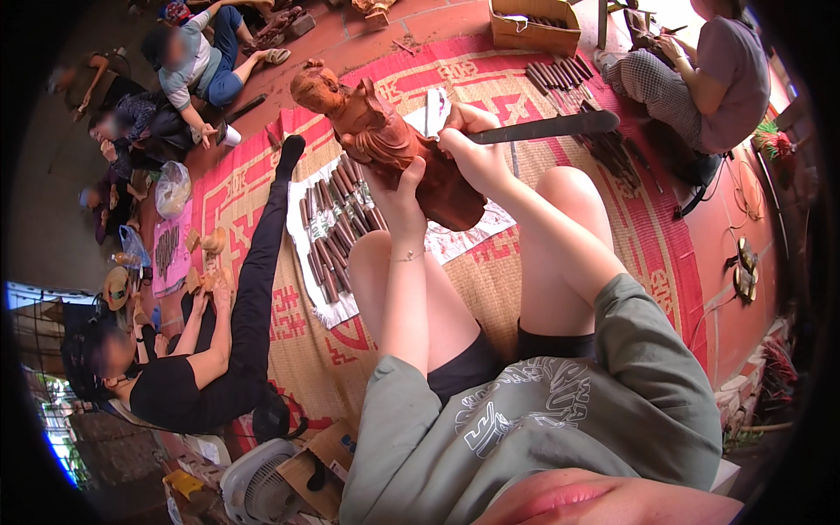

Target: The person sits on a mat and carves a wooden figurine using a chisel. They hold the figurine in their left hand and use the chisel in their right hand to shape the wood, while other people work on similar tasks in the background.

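Evidently, you have a carving well advanced in its main shapes, though finishing appears to remain. The wooden figure point(395, 144) is held tilted over the woven mat point(490, 302), in front of your knees, its head toward the upper left and its broad base toward the lower right. Your left hand point(402, 199) supports it at the lower robe, thumb up along the surface. Your right hand point(472, 156) is closed around the near part of a long dark tool point(551, 128), close against the figure's side; whether the cutting end touches the wood cannot be told.

Judged complete in outline: head, shoulders and draped folds. Judged outstanding: finer detail and smoothing, most likely around the lower body, which reads plainer. Facial detail is too small to assess.

Condition: your piece is reddish brown, with a slight sheen on the raised folds and darker hollows between them. No crack is discernible at this view. Beside your left knee, wooden-handled tools point(325, 234) lie in rows on a white cloth point(339, 313).
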Demonstrator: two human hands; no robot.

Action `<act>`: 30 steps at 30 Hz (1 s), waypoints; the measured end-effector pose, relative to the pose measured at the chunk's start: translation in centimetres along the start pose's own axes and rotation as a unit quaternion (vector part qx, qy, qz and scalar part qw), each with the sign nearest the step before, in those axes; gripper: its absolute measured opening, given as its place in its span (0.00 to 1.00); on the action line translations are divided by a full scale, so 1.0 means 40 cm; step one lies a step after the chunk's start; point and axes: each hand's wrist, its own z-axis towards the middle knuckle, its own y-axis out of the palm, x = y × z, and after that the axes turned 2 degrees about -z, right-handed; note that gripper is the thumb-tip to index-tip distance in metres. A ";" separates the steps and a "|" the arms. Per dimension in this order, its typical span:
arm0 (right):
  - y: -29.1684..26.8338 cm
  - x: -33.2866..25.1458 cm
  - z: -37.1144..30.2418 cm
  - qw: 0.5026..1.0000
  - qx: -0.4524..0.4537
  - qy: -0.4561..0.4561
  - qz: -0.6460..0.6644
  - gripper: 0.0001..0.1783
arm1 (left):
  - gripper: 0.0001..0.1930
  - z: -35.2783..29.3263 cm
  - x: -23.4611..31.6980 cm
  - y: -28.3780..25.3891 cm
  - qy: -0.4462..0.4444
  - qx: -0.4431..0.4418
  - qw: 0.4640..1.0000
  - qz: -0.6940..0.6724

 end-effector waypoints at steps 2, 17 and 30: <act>-0.002 0.009 0.002 1.000 0.025 0.004 -0.009 0.09 | 0.37 0.001 -0.001 0.003 0.008 0.007 1.000 0.017; 0.018 -0.003 -0.008 0.995 0.033 -0.058 -0.072 0.08 | 0.29 0.008 -0.009 -0.002 0.038 0.026 0.999 0.015; 0.007 0.009 -0.004 0.993 0.001 -0.054 -0.101 0.07 | 0.30 0.008 -0.006 -0.003 0.037 0.031 0.999 0.017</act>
